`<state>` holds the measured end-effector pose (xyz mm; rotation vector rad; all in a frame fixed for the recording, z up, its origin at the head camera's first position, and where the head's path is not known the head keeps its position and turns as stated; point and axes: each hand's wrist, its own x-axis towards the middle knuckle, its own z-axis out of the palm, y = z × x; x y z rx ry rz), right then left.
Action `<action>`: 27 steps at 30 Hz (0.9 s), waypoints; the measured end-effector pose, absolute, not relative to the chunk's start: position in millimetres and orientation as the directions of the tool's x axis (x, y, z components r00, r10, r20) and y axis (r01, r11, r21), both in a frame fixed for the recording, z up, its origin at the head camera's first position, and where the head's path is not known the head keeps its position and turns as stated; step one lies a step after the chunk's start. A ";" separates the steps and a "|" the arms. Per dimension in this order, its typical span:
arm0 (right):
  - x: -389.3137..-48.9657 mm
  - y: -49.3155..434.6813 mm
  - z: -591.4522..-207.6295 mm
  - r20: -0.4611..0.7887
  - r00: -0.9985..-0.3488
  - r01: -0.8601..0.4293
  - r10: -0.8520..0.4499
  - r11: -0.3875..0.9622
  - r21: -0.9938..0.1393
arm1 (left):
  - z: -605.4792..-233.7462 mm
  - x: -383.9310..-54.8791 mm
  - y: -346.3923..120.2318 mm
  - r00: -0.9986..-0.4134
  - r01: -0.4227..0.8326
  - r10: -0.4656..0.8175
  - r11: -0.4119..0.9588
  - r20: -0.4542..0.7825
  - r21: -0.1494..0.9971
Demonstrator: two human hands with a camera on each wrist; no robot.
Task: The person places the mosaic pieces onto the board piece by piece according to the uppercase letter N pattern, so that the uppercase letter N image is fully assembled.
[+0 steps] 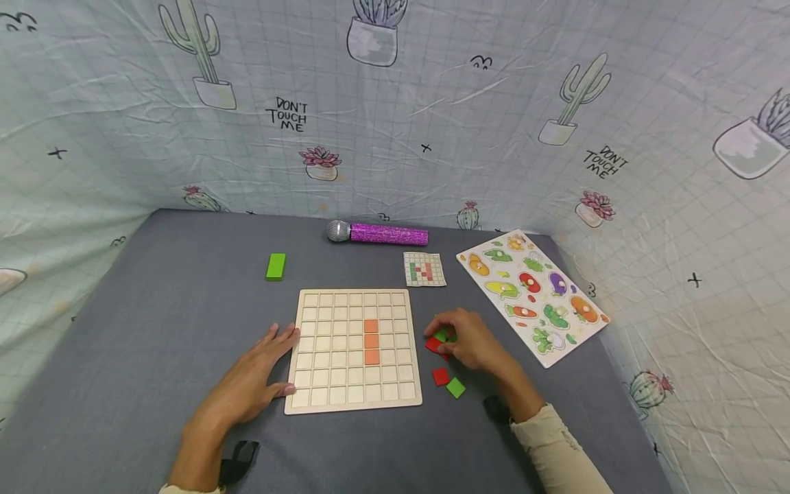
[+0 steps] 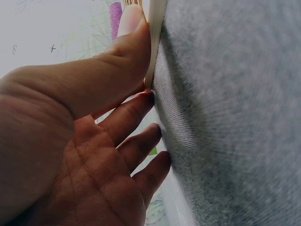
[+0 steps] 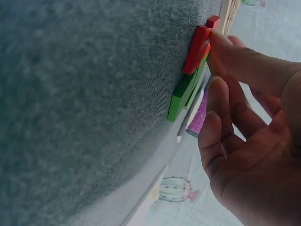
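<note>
Pale cloth (image 1: 382, 123) with potted cacti, behind a grey tabletop (image 1: 154, 295). Clock centred on a flat wooden board (image 1: 327, 357), ruled into shallow square cells. Between eight and nine o'clock, left hand (image 1: 252, 379), fingers spread, touching the board's edge. Between ten and eleven, an oblong bright green block (image 1: 276, 267). On the board, just off its middle toward three, three smooth orange squares (image 1: 372, 341) in an unbroken column. Just past twelve, a glittery purple microphone (image 1: 382, 234). Between one and two, a small pattern card (image 1: 424, 269). At three, a glossy red tile (image 1: 433, 344) beside green tiles (image 3: 181, 96), pinched by the right hand (image 1: 470, 341). Between three and four, a loose red square (image 1: 441, 377) just beside a loose green square (image 1: 456, 387). Between two and three, farther out, a vegetable puzzle (image 1: 533, 295), aslant.
</note>
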<state>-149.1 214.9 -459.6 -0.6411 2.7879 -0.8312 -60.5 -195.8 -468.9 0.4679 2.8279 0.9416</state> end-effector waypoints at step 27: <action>-150.4 189.6 -459.4 -0.087 -0.920 -0.295 -0.382 0.823 -0.486 | -468.9 -59.5 -196.2 -0.947 0.253 0.322 0.748 -0.002 0.613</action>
